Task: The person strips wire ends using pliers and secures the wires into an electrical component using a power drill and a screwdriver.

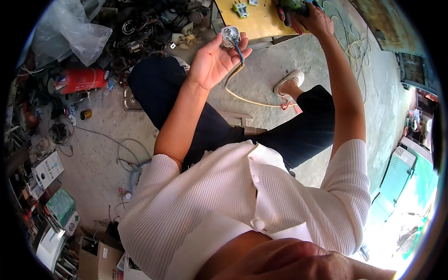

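Close beneath the camera: white ribbed shirt [200,186], then dark trouser legs [158,86] spread apart. Beyond them the left hand [208,60] is palm up, fingers half curled, holding an opened white housing [228,33] near the fingertips, short of the counter [266,29]. Metal parts are exposed inside it. A blue wire [240,55] runs from the housing into a pale cable [228,89], which sags toward the light shoe [295,76].

Farther out, right hand [318,21] reaches over the counter beside red-handled pliers [282,12] and a green tool [295,4]. Fingertips are at the upper edge of view; cannot tell whether they grip anything. Small green-and-white part [241,9] lies on the same top.

Risks (judgement): housing seems held lightly, so a tilt of the palm could spill any loose inner part to the floor [266,60], where small pieces would be hard to find. Foot catching the cable could tug the blue wire off its contact. Looking away toward the right-hand reach makes either likelier. Should the far cable end be live, bare contacts near the fingers would be a shock hazard; source not visible.
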### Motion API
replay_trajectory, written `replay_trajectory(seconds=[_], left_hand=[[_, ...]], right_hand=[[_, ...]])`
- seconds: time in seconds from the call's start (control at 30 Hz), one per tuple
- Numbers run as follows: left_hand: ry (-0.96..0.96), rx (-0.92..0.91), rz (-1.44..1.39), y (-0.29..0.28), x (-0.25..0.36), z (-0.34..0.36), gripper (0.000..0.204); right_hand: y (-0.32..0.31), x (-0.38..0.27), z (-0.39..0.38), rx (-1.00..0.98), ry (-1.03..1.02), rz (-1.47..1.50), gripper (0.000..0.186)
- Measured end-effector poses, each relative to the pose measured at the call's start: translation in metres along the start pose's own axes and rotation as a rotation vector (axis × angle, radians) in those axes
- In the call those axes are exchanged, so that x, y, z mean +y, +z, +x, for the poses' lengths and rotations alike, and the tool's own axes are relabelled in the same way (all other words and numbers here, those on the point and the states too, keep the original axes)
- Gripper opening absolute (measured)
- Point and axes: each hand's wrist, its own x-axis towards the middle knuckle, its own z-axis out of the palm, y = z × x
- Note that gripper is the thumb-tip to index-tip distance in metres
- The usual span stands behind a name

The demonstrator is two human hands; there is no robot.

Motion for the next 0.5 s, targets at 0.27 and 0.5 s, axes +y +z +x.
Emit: replay_trajectory(seconds=[0.27,0.5], left_hand=[[-0.011,-0.078,-0.091,-0.008,-0.001,0.002,0.042],[0.044,-0.095,-0.142,-0.02,-0.002,-0.003,0.044]], right_hand=[[-0.076,-0.023,-0.092,0.305,-0.005,0.566,0.034],[-0.109,-0.082,-0.221,-0.065,0.19,1.366,0.031]])
